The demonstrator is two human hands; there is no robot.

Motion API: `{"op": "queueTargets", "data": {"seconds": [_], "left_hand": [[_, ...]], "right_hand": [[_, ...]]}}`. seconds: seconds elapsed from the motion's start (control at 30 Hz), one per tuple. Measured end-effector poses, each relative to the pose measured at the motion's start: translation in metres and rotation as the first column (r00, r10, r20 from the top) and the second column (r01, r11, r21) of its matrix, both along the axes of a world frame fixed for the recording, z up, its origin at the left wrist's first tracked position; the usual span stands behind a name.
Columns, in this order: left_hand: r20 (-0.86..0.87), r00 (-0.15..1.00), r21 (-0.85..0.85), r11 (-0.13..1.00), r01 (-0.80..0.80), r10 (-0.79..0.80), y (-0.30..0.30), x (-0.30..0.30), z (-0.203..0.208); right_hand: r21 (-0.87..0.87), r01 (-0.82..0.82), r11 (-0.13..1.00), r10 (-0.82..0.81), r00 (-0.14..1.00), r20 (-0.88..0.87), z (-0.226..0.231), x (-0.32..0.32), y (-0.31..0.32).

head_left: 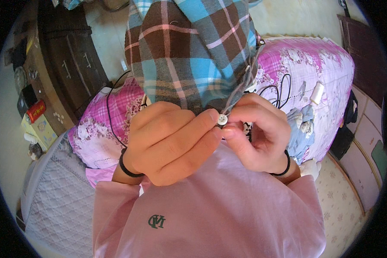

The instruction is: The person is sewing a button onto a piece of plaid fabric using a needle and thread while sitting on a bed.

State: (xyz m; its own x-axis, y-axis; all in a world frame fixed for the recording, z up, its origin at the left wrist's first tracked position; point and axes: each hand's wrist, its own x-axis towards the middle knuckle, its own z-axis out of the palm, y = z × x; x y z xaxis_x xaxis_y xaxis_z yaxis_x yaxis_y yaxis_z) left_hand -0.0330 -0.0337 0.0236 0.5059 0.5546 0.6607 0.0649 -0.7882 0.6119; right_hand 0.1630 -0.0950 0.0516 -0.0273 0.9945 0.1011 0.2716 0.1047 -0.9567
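A blue, brown and grey plaid cloth garment hangs in front of me, its lower edge gathered at my fingers. A small round white button shows between my two hands, with a bit of dark cloth just under it. My left hand is closed, its fingertips pinching the cloth's edge at the button's left side. My right hand is closed in a pinch, thumb and forefinger against the button's right side; whatever lies between those tips is hidden. Pale grey thread runs down the garment's right side toward the button.
A pink and white patterned cover lies behind, bearing a white thread spool, a crumpled light blue cloth and a looped black cord. At left are a dark wooden cabinet, a yellow box and a grey quilted pad.
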Motion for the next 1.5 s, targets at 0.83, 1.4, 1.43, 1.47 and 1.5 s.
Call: {"op": "queueTargets", "data": {"seconds": [0.83, 1.4, 1.43, 1.47, 1.5], "left_hand": [[-0.002, 0.990, 0.140, 0.981, -0.136, 0.138, -0.001, -0.004, -0.010], [0.042, 0.990, 0.162, 0.976, -0.142, 0.137, 0.004, -0.006, -0.014], [0.041, 0.990, 0.166, 0.976, -0.143, 0.138, 0.005, -0.005, -0.013], [0.040, 0.990, 0.171, 0.975, -0.143, 0.139, 0.005, -0.005, -0.013], [0.039, 0.989, 0.171, 0.974, -0.147, 0.142, 0.005, -0.004, -0.013]], "right_hand": [[-0.488, 0.571, 0.660, -0.602, 0.791, 0.110, -0.073, 0.138, -0.090], [-0.456, 0.796, 0.399, -0.881, 0.470, 0.049, -0.095, 0.274, -0.161], [-0.450, 0.787, 0.423, -0.879, 0.477, 0.008, -0.092, 0.278, -0.163], [-0.452, 0.783, 0.427, -0.877, 0.481, 0.006, -0.093, 0.280, -0.162], [-0.475, 0.806, 0.354, -0.922, 0.386, -0.033, -0.091, 0.282, -0.161]]}}
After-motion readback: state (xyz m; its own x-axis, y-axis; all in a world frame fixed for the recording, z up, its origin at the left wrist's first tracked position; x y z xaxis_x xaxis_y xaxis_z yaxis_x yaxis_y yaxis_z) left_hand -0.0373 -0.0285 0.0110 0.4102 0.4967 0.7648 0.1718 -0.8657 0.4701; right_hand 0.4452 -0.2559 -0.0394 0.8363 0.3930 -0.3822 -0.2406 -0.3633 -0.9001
